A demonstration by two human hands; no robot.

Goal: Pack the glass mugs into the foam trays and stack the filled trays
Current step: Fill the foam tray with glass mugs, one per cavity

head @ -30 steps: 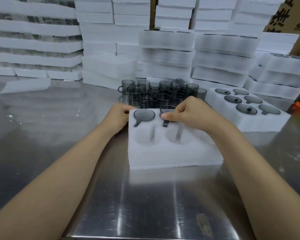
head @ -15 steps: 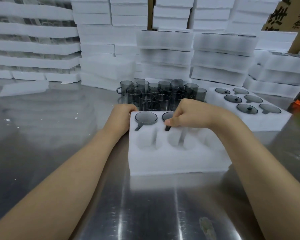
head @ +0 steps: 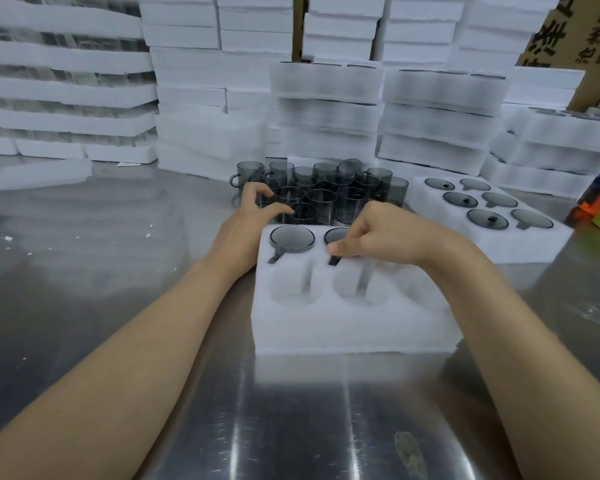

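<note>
Foam tray (head: pixel 343 327) far row: first mug (head: pixel 291 237) seated; your right hand (head: pixel 385 237) fingers clamp the second mug (head: pixel 336 233); near pockets empty; your left hand (head: pixel 250 220), fingers apart, over loose mugs (head: pixel 326 199) behind the tray.

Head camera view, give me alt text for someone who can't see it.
A person's right hand pinches a second mug in the foam tray beside one seated mug; the front pockets are empty. The left hand hovers over loose mugs behind it, and a filled tray sits to the right.

Bright overhead glare, soft edge blur
</note>
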